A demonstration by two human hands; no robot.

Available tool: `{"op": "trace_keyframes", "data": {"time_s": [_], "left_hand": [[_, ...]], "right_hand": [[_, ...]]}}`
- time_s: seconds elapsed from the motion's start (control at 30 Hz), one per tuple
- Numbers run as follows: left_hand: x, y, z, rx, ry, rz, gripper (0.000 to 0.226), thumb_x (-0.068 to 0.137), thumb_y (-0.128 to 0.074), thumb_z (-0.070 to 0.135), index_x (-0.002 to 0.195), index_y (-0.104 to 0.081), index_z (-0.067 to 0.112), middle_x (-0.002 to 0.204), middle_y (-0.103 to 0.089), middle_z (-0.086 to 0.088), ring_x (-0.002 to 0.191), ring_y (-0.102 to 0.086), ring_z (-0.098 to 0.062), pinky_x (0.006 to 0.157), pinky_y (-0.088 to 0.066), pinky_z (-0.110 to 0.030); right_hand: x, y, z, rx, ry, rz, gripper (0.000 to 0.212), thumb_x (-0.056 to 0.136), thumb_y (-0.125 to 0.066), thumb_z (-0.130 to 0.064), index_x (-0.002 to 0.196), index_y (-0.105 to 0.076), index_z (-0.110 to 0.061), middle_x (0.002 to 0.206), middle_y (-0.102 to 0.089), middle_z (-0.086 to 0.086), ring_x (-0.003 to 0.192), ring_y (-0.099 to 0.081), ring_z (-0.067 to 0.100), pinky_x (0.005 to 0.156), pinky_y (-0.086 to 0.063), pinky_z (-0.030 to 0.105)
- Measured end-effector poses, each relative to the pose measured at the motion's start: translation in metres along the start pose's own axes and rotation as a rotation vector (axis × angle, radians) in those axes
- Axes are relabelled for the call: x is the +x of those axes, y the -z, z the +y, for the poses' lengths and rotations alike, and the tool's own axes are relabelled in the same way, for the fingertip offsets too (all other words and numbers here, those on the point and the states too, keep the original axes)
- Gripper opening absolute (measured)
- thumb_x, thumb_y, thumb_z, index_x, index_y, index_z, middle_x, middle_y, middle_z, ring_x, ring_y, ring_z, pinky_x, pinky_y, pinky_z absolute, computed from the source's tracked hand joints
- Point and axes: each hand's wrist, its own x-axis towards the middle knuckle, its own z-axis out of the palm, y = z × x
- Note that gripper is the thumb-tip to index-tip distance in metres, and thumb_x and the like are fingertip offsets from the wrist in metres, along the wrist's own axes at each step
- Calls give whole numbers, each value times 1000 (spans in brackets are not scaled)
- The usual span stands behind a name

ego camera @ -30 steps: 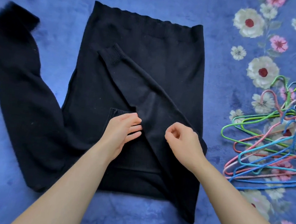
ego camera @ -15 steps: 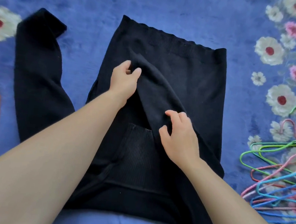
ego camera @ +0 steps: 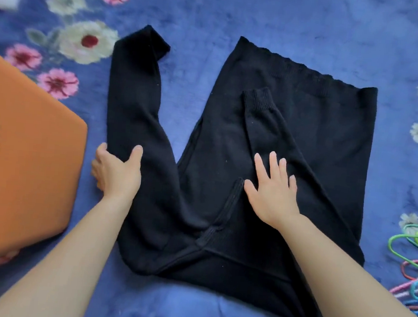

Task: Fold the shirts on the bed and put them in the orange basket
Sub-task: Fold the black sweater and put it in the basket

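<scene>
Head view: left hand (ego camera: 117, 173) grips a sleeve (ego camera: 132, 99) of the black shirt (ego camera: 217, 143); right hand (ego camera: 272, 193) presses flat, fingers (ego camera: 274, 164) spread, on it.

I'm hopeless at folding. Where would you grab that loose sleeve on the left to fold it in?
Probably grip the loose sleeve low down, coming from its outer left edge, as the left hand does: it lies flat, splayed clear of the sweater body.

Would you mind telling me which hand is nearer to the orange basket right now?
Left. The left hand grips the unfolded sleeve, close beside the orange basket; the right hand presses flat on the black sweater, farther off across it.
</scene>
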Motion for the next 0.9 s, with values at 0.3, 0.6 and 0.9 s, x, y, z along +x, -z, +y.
{"op": "trace_keyframes", "data": {"time_s": [0.3, 0.6, 0.9], "left_hand": [[-64, 10, 63, 22, -882, -92, 40, 89, -56, 17, 128, -59, 24, 109, -69, 5, 100, -62, -13, 87, -47, -24], [-113, -45, -12, 823, -951, -617, 82, 90, -45, 16, 150, 5, 39, 96, -42, 1, 86, -55, -21, 67, -39, -30], [-116, -19, -23, 1080, -885, -632, 101, 81, -46, 6, 142, 28, 40, 91, -39, 1, 73, -45, -19, 62, -37, -28]], "right_hand": [[-8, 20, -8, 255, -10, 39, 57, 97, -45, -37, 149, -29, -23, 159, -14, -1, 146, -11, 19, 115, -16, 41], [8, 49, -8, 956, 8, 221, 37, 84, -67, -26, 119, -55, -19, 118, -52, -3, 106, -50, 10, 85, -39, 21], [57, 56, -44, 105, 222, 513, 32, 95, -40, -14, 126, -47, -16, 113, -53, 5, 99, -49, 26, 75, -34, 33]]}}
